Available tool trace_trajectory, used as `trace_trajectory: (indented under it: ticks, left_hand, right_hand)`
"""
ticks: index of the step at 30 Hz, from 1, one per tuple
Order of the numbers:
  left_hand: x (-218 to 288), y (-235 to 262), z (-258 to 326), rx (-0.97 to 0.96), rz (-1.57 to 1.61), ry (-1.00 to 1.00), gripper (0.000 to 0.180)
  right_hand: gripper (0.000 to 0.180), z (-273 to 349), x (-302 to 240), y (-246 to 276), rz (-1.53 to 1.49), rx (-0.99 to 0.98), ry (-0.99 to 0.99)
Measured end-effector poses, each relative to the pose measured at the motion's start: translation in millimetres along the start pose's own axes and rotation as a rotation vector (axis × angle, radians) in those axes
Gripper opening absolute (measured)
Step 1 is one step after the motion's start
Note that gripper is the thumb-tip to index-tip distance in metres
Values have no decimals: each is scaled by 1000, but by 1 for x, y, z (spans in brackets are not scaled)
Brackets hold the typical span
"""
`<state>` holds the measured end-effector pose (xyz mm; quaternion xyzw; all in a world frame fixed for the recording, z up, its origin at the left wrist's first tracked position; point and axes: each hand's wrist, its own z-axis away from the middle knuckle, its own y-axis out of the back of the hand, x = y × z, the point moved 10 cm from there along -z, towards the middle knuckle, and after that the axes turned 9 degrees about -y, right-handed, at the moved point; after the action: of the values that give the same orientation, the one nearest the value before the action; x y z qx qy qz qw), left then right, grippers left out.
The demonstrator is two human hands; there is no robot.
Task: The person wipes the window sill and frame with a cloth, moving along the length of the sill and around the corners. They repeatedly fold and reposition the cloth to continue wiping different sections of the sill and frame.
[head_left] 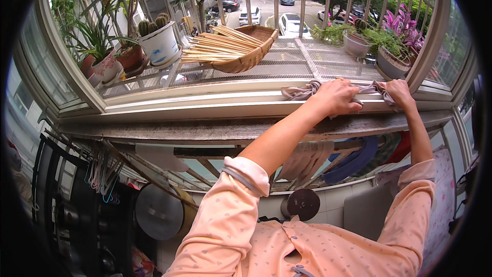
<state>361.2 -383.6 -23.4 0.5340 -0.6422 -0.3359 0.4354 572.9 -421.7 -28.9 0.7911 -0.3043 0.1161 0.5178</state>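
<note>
Head view of a person in a pale pink, long-sleeved, heart-patterned top who is reaching up with both arms to an open window. The left hand [338, 97] is pressing palm-down on a crumpled grey-beige cloth [302, 91], its fingers curled over the fabric and gripping it; the right hand [401, 94] is closing its fingers around the other end of the same cloth, bunching it against the frame. The cloth is lying stretched along the white window track [205, 103], between the two hands and trailing a little past the left hand toward the picture's left. Directly below the track, a worn grey stone sill [205, 129] is running across the whole width. Beyond the window, a metal mesh ledge [318, 59] enclosed by slanting bars is carrying a shallow woven bamboo basket [251, 51] that is holding a bundle of long pale wooden sticks [215, 47], which are jutting out over its left rim. To the left of the basket, a white ceramic pot with round green cacti [160, 41] is standing beside smaller pots of leafy plants; to the right, grey pots with green and purple-leaved plants [392, 46] are sitting near the right hand. Under the sill, garments are hanging from a horizontal wooden pole [205, 151], and a round metal pot lid [160, 213] is showing lower left.
</note>
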Motion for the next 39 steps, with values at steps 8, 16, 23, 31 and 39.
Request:
trace_trajectory:
  ticks: [8,16,23,31,39]
  left_hand:
    - [1,1,4,0,-108,12,52]
    - [-27,51,85,158,-313,68,51]
    - [-82,134,224,219,-497,241,50]
    - [-134,226,407,334,-704,337,36]
    - [-193,303,556,245,-853,855,37]
  right_hand:
    - [61,-5,-27,30,-140,18,-139]
    - [60,-23,-125,93,-477,62,-79]
    - [54,-56,-254,147,-803,-100,95]
    - [46,-74,-426,242,-944,-202,403]
    - [67,-80,-553,325,-1021,-123,642]
